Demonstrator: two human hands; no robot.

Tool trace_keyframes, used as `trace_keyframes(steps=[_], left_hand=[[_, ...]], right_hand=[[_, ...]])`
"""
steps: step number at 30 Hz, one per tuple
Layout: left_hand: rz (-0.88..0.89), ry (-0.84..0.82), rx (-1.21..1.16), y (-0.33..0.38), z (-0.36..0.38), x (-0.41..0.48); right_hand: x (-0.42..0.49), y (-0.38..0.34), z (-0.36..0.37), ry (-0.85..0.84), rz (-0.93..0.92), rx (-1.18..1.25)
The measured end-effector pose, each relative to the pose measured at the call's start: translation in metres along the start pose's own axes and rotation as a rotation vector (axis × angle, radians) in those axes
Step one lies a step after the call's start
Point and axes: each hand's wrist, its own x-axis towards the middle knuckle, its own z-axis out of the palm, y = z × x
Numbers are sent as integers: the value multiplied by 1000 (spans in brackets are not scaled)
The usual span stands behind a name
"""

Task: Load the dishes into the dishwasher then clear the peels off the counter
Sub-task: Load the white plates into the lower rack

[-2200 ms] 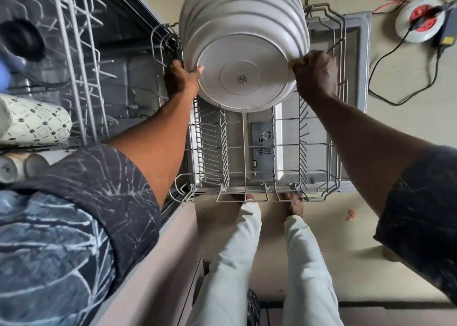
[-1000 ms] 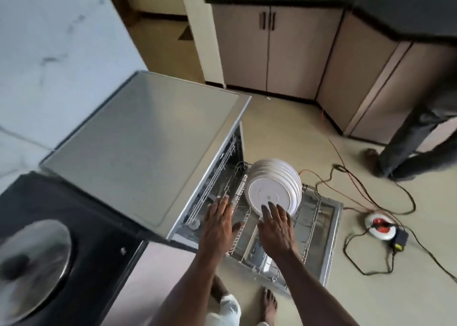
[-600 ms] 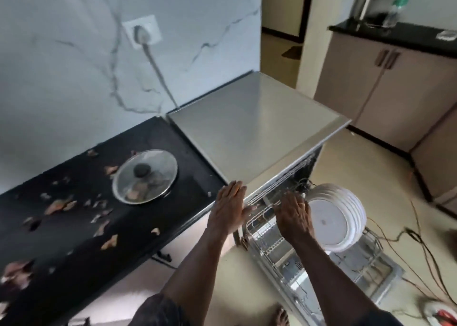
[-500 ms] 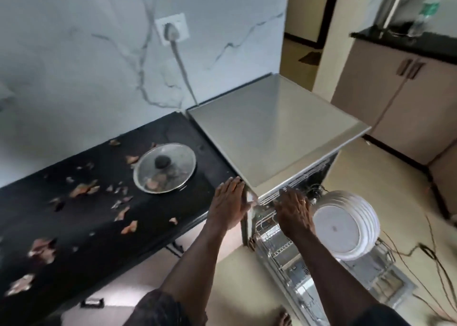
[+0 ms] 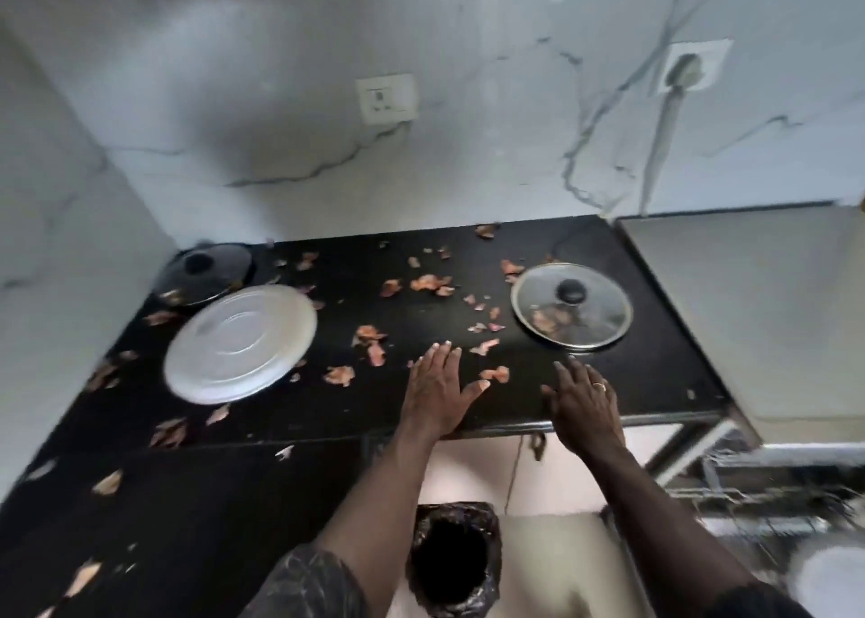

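Black counter [image 5: 655, 369]: in the head view we see brown peels [image 5: 428, 284] scattered across it, thickest mid-surface.
Left hand [image 5: 437, 395]: flat, fingers straight, holding nothing, at the front edge among peels.
Right hand [image 5: 582, 406]: fingers spread, empty, at the front edge before the glass lid [image 5: 572, 306].
White plate [image 5: 241, 343]: left side of the surface.

One camera sits on my head and looks forward and steeply down, facing the marble wall [image 5: 281, 172], with the black tabletop [image 5: 655, 369] spread across the middle of its wide, edge-bent view. It is near enough that my forearms come in from the bottom edge, and my left hand [image 5: 437, 392] and right hand [image 5: 585, 406] fall close to the centre. The lined bin [image 5: 489, 538] on the floor lies almost straight under the lens, and the dishwasher [image 5: 749, 313] shows its steel top at the right edge.
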Motion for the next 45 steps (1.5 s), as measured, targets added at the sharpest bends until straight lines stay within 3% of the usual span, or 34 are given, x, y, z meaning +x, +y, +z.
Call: trace_keyframes(steps=[11,17,30,37,45], left_hand=[[-395,189,-89,-186,-56,-77],[-599,282,-145,-267,-71,-98],[-938,391,-326,-414,-108,-48],[-1046,314,-329,-435,-119,0],[-1208,279,-550,-449,-130,0]], right_hand=[[32,-211,38,-154,-511,-81],[50,-287,62,-250,-606,-53],[168,-422,125,-364,-366,220],[180,-454,145,-339,-139,343],[190,-457,146,-377,153,553]])
